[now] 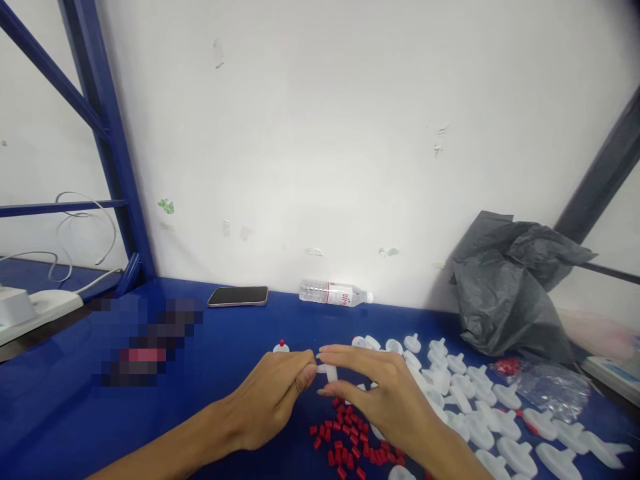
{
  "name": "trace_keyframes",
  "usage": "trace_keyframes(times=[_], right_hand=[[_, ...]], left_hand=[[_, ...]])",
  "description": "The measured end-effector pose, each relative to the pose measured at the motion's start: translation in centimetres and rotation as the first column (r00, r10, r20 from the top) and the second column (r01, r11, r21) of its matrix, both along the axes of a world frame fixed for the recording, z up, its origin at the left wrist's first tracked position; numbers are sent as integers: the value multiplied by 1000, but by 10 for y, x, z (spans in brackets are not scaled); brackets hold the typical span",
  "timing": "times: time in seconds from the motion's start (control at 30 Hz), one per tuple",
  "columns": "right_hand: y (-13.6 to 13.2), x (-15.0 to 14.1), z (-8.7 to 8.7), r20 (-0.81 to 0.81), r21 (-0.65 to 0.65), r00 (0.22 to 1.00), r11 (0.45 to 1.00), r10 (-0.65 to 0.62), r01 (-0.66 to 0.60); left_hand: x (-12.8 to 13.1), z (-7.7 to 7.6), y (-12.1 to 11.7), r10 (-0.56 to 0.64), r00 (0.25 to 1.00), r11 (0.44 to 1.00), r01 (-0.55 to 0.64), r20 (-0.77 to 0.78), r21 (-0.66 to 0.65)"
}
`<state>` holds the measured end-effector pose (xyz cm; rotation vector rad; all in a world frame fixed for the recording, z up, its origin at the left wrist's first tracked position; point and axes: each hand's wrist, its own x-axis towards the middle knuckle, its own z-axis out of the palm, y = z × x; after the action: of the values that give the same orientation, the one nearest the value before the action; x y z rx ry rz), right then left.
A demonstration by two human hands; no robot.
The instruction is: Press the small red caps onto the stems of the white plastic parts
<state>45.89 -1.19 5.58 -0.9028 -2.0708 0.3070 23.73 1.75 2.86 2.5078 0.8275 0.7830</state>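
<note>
In front of me, a white plastic nozzle cap [331, 372] is held sideways between both hands. My left hand [273, 393] is closed, thumb pressed against the forefinger, around its narrow tip, which the fingers hide. With thumb and fingers, my right hand [385, 380] grips the rim of its wide round end. Below the hands lie many small red caps [345, 437] in a loose pile. A white nozzle cap with a red tip [281, 347] stands just behind my left hand. To the right spreads a heap of white nozzle caps [480, 427].
A phone [238, 296] and a clear water bottle [334, 293] lie at the back, by the wall. At right are a grey plastic bag [510, 287] and a clear bag [553, 390]. A power strip [55, 303] sits far left; a pixelated patch covers the left tabletop.
</note>
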Motion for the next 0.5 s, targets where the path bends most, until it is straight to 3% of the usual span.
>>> trace_keyframes(times=[0.13,0.3,0.5], right_hand=[[1,13,9,171,8,980,995,-104,104],[3,17,10,132,96,970,977,-204,192],[-2,7,4,240,213,949,965,-204,154]], left_hand=[[-7,9,5,27,994,997,-19,-105,76],[-17,20,17,95,967,992,-72,-237,101],[-18,19,22,162,933,984,-127,-323,129]])
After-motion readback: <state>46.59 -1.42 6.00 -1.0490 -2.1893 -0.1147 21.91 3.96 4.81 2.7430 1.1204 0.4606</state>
